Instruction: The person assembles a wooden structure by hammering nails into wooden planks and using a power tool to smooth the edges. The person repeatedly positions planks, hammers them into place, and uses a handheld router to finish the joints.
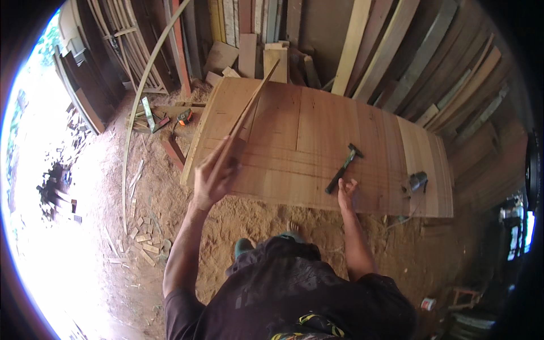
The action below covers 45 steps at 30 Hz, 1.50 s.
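My left hand point(211, 180) is closed around a long, thin wooden strip point(245, 111), which slants up and away over the left part of a wide wooden panel point(328, 122). A hammer point(343, 168) with a dark handle lies on the panel, its head pointing away from me. Just right of the handle's near end is my right hand point(347, 194), fingers partly bent and apart, with nothing visible in it. Whether it touches the handle is hard to tell. Farther right on the panel rests a small dark power tool point(416, 181) with a cord.
Planks point(391, 51) lean along the back wall. Left of the panel are an orange-and-black tape measure point(185, 117) and a pale-green metal square point(148, 115). A long bent strip point(126, 164) arcs at left. Sawdust point(238, 226) and wood offcuts point(148, 241) cover the ground.
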{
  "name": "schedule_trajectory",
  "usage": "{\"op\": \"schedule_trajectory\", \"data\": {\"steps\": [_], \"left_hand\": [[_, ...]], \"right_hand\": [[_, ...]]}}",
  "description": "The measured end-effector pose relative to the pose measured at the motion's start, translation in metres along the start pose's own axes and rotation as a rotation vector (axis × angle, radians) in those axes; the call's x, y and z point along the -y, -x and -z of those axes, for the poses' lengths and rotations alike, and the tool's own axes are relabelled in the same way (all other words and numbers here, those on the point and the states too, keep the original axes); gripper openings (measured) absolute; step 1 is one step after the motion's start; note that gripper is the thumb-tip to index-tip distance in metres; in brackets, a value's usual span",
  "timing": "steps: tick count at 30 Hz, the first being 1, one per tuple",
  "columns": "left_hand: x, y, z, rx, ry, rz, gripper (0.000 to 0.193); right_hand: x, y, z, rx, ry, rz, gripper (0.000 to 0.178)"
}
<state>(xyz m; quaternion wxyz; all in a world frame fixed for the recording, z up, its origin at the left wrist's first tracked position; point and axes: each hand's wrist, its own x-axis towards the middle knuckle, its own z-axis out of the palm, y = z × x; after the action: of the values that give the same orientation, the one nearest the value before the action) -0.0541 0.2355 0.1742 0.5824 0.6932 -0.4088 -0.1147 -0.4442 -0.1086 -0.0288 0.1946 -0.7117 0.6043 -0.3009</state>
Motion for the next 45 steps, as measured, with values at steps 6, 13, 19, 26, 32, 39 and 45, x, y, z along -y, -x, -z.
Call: {"op": "schedule_trajectory", "data": {"steps": [6,13,19,26,32,39,45], "left_hand": [[-0.062,0.027,0.05,-0.314,0.145,0.247,0.046],[-0.135,0.109,0.04,-0.453,0.169,0.204,0.083],[-0.134,0.137,-0.002,-0.609,0.369,0.234,0.079],[-0.126,0.149,-0.026,-0.606,0.429,0.214,0.078],[-0.096,0.153,-0.031,-0.622,0.532,0.179,0.071],[-0.067,0.177,-0.003,-0.607,0.671,0.234,0.079],[-0.056,0.227,0.018,-0.764,0.735,0.408,0.078]], "right_hand": [[0.069,-0.03,-0.012,0.341,0.103,-0.086,0.111],[0.077,-0.047,-0.024,0.37,0.031,-0.013,0.072],[0.077,-0.076,0.012,0.688,-0.542,-0.476,0.021],[0.052,-0.082,0.008,0.752,-0.655,-0.41,0.016],[0.059,-0.079,0.005,0.735,-0.582,-0.354,0.014],[0.053,-0.074,0.006,0.702,-0.733,-0.455,0.019],[0.056,-0.069,0.009,0.671,-0.761,-0.467,0.024]]}}
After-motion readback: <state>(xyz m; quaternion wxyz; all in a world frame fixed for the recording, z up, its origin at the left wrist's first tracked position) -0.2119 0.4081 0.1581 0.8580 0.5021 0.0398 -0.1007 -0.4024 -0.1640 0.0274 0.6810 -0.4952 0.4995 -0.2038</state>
